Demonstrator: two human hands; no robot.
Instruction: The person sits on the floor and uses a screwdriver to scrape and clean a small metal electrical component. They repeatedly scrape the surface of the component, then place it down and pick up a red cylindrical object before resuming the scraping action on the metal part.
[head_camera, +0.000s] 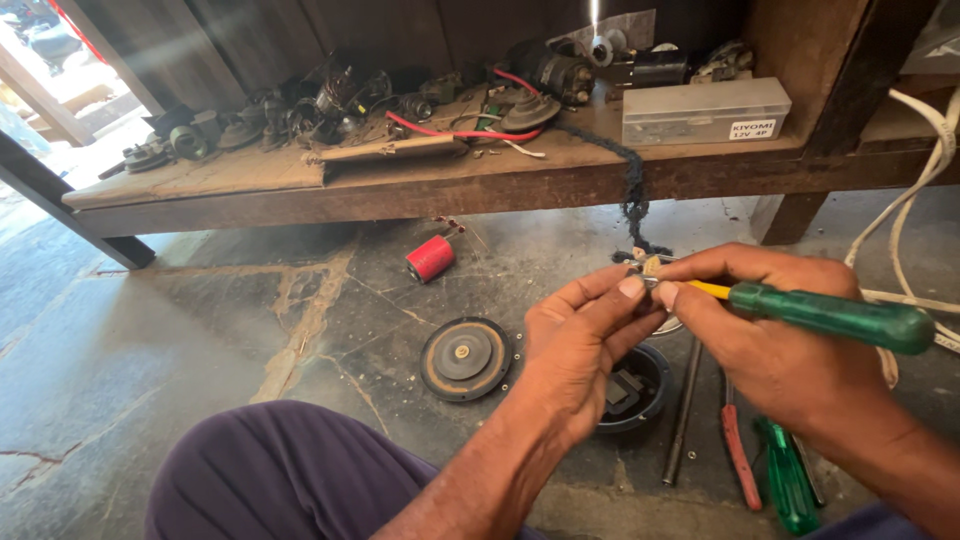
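My left hand (575, 345) pinches a small metal part (648, 266) between thumb and fingers. My right hand (775, 330) grips a screwdriver with a green handle (835, 317) and a yellow collar; its tip meets the small part. Both hands hover over a round black housing (635, 392) on the stone floor. A round black disc with a brass centre (465, 358) lies to the left of the housing, apart from it.
A red cylinder (430, 258) lies on the floor under a low wooden shelf (400, 185) with motor parts, wires and a clear plastic box (705, 110). A metal rod (683, 410), red-handled tool (740, 458) and green screwdriver (790, 480) lie at right. My knee (290, 475) is below.
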